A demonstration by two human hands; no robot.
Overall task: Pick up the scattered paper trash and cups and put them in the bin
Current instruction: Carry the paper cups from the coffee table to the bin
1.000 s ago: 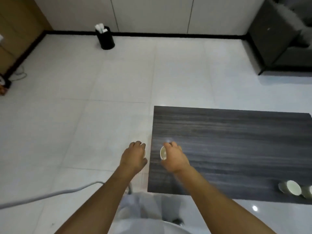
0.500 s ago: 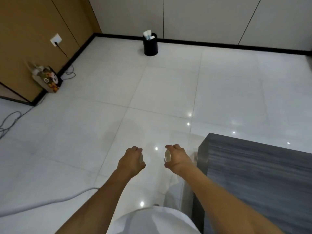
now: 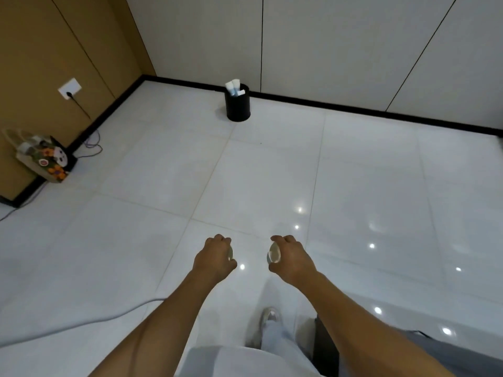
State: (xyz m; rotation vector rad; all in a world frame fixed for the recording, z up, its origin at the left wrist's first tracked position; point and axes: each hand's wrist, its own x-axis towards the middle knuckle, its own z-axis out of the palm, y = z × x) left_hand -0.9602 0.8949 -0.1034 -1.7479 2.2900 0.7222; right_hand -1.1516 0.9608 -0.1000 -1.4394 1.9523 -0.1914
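My right hand grips a small white paper cup on its side, its open mouth facing left. My left hand is curled round a second white cup, of which only a sliver of rim shows past the fingers. Both hands are held out over the white tiled floor, a short gap between them. The black round bin stands far ahead by the back wall's black skirting, with white paper and cups sticking out of its top.
A grey cable snakes over the floor at lower left. A patterned bag and loose wires lie by the brown left wall under a socket. The dark table's corner shows at the bottom right beside my leg.
The view has swung left and moved away from the dark table toward the bin, which now looks nearer and more central. Both hands have kept their hold on the cups.
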